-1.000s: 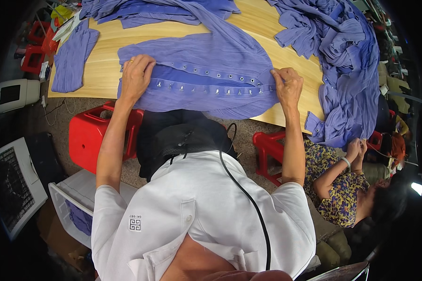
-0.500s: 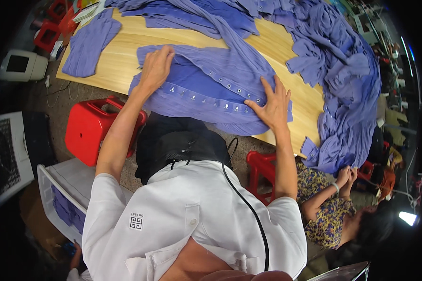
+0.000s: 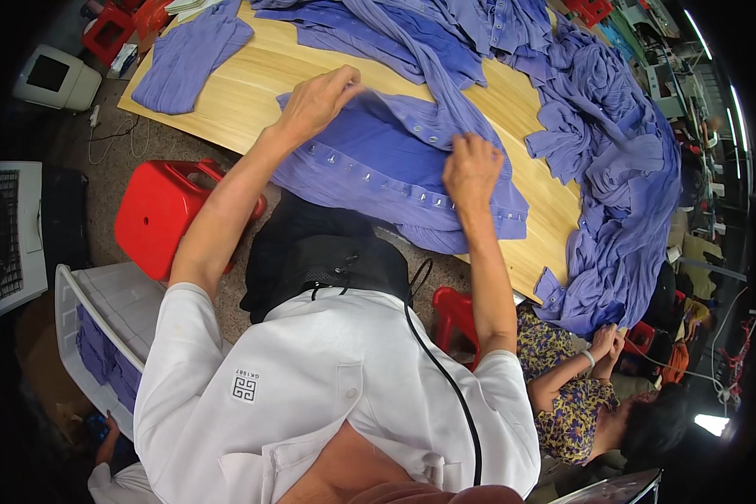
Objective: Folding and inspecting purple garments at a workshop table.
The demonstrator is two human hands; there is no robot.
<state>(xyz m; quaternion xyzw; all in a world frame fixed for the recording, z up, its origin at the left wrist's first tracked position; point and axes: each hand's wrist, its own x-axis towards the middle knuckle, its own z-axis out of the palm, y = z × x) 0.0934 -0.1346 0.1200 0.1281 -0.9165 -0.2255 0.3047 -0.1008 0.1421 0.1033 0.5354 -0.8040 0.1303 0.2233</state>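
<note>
A purple shirt (image 3: 370,160) lies spread on the table in front of me, its front opened along two edges. A row of small shiny fasteners runs along the near edge, and metal rings show on the far flap. My left hand (image 3: 323,102) pinches the far flap at its left end, lifting it off the layer below; the cloth there is blurred. My right hand (image 3: 473,174) is closed on the same flap farther right, its fingertips partly hidden.
The wooden table (image 3: 269,55) carries a folded purple garment (image 3: 191,63) at left and a large heap of purple shirts (image 3: 622,160) at right. Red stools (image 3: 164,218) stand below. A white bin (image 3: 67,336) holds purple cloth. A co-worker (image 3: 575,395) handles cloth at right.
Both hands went from resting spread on the shirt to gripping its far flap. My left hand moved right and up; my right hand closed its fingers. The flap is now raised.
</note>
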